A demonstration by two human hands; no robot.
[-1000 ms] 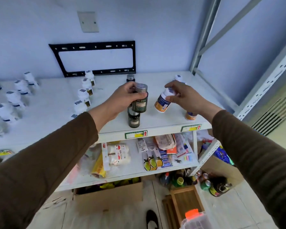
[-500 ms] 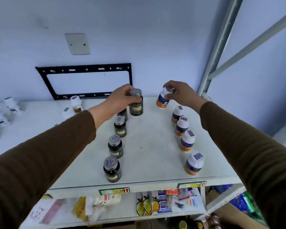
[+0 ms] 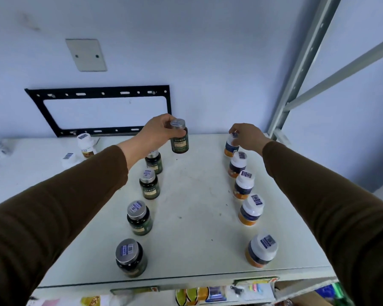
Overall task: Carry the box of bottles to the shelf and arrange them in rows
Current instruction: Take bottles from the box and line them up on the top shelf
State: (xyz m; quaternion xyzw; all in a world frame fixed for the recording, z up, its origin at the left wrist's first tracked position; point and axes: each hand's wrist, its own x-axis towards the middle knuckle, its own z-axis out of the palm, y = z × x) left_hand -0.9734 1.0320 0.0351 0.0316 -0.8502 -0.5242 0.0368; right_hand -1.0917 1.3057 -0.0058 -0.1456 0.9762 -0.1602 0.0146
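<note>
Bottles stand in two rows on the shelf [image 3: 192, 195], and we judge each hand is extending its own: left hand [image 3: 157, 133] grips a dark bottle [image 3: 180, 140] by its cap, right hand [image 3: 248, 136] holds a white-capped bottle [image 3: 230, 146] at the rear.

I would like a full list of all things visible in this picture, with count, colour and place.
dark green glass bottles with silver caps: five, left row; the farthest is held
white-capped bottles with orange and navy labels: five, right row
white bottles: several, shelf's far left
white shelf top: one, under the bottles
black metal wall bracket: one, back wall
grey wall plate: one, above the bracket
left hand: grips the farthest green bottle
right hand: holds the farthest white-capped bottle
</note>
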